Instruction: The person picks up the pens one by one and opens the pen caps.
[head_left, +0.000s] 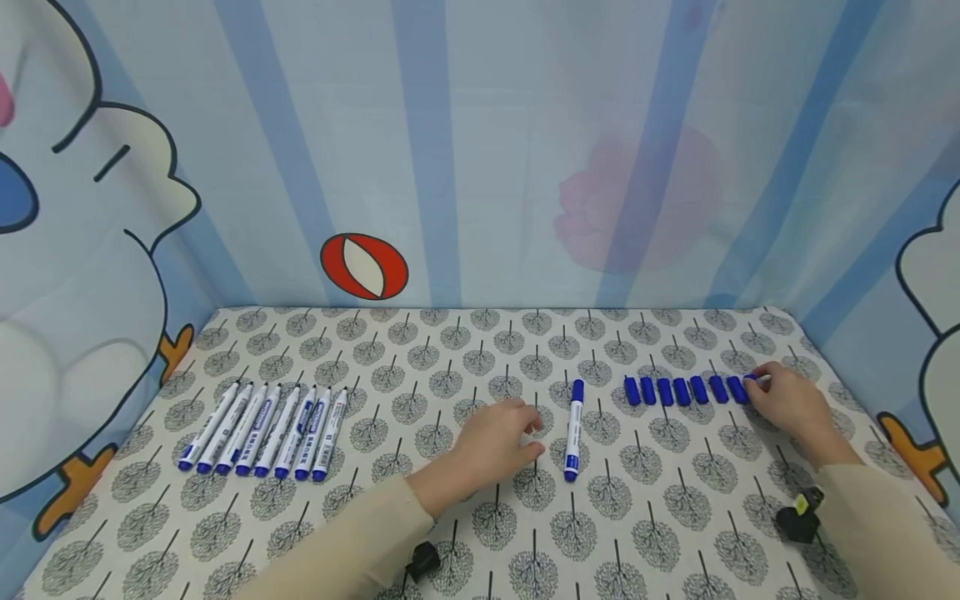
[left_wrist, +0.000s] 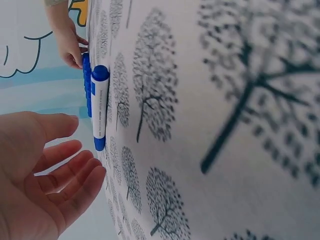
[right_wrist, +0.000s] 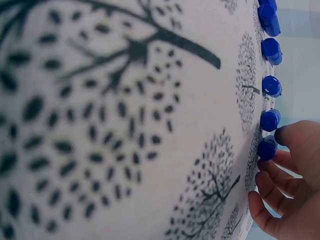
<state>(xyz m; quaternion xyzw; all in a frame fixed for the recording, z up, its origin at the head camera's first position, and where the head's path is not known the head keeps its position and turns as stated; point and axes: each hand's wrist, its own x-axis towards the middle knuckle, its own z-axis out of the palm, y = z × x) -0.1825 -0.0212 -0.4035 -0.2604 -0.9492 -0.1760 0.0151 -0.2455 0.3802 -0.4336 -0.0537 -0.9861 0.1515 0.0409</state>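
My left hand [head_left: 498,442] hovers over the cloth with loosely bent fingers and nothing in them. Just right of it lies a capped blue whiteboard marker [head_left: 574,433], also visible beyond the fingers in the left wrist view. Over at the right, my right hand [head_left: 791,404] is at the end of a row of blue marker caps [head_left: 681,392]. Thumb and fingers pinch the end cap [right_wrist: 267,148], mostly covered by the hand in the head view.
Several white markers [head_left: 262,433] without caps lie side by side at the left, blue ends toward me. A tree-patterned cloth [head_left: 442,375] covers the table. Printed curtains [head_left: 495,150] stand along the back and sides.
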